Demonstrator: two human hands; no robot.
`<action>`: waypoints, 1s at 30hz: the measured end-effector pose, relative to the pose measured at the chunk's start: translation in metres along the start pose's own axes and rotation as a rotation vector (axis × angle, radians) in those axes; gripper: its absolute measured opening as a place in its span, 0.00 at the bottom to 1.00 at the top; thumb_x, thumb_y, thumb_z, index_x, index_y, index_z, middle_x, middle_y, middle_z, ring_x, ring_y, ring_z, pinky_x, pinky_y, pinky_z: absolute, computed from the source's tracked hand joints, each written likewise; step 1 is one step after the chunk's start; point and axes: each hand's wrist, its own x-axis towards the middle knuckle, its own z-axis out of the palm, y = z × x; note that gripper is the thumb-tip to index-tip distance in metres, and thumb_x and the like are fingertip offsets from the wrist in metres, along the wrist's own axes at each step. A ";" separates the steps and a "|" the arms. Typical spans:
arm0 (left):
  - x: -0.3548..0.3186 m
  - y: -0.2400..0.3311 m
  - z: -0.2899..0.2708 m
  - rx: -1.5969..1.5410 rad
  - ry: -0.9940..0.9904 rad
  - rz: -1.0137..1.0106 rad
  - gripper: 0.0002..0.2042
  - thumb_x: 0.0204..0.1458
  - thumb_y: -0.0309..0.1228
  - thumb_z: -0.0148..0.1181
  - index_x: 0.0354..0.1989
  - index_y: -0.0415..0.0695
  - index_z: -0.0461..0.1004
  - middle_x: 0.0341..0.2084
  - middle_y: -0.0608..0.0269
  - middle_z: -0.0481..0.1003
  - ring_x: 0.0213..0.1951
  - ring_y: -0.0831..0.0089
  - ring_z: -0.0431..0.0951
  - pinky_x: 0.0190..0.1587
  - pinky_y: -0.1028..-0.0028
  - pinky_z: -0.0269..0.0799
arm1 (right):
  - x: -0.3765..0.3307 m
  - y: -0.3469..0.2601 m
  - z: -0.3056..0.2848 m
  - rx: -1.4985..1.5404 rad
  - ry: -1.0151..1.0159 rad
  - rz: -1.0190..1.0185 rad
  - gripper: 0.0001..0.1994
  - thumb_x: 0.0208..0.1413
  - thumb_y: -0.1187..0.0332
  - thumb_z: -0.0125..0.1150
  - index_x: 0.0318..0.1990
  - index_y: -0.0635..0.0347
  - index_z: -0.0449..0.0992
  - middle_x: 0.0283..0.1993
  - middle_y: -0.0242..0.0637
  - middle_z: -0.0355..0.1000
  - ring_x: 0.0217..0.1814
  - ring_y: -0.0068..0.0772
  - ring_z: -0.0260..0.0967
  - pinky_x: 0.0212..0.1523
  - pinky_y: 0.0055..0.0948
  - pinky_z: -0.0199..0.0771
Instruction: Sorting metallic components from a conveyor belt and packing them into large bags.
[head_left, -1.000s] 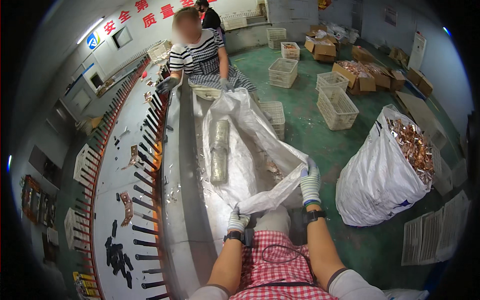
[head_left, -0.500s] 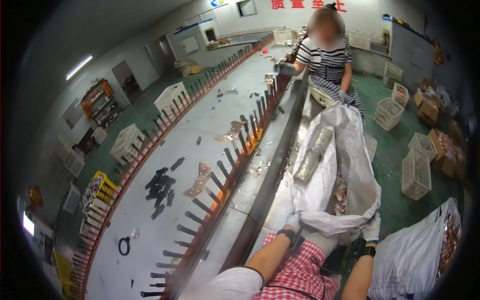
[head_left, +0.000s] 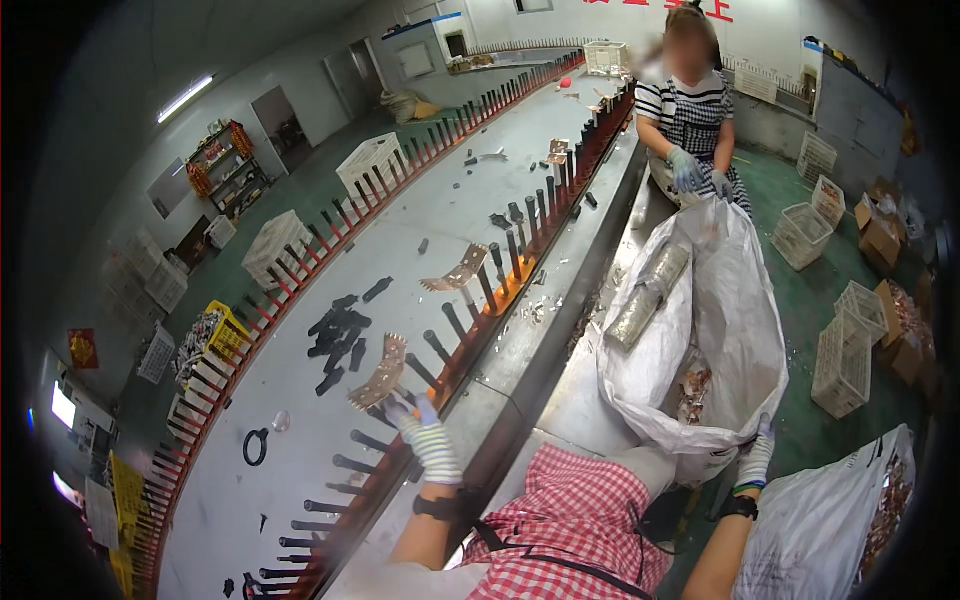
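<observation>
My left hand, in a striped knit glove, reaches over the row of dark pegs on the near edge of the conveyor. Its fingers are apart, close to a curved copper-coloured metal strip with a toothed edge. No held object shows in it. My right hand, also gloved, grips the near right rim of a large white woven sack. That sack stands open-mouthed, with shiny coppery scraps inside. A taped, silvery-grey roll lies against its left side.
Opposite, another person sits with gloved hands by the sack's far rim. A second curved strip and a pile of black pieces lie on the grey conveyor. Another scrap sack and white crates stand at right.
My left hand has let go of the sack's left rim and moved left to the pegs and strip. The other person's hand has left the conveyor for the sack. The view has shifted.
</observation>
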 end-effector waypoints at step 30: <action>-0.008 -0.019 -0.089 -0.339 -0.153 0.183 0.20 0.55 0.26 0.51 0.57 0.38 0.62 0.48 0.56 0.69 0.47 0.70 0.73 0.53 0.70 0.68 | -0.120 0.153 0.121 0.084 0.012 0.250 0.30 0.51 0.48 0.60 0.54 0.59 0.64 0.51 0.39 0.67 0.51 0.36 0.65 0.49 0.36 0.68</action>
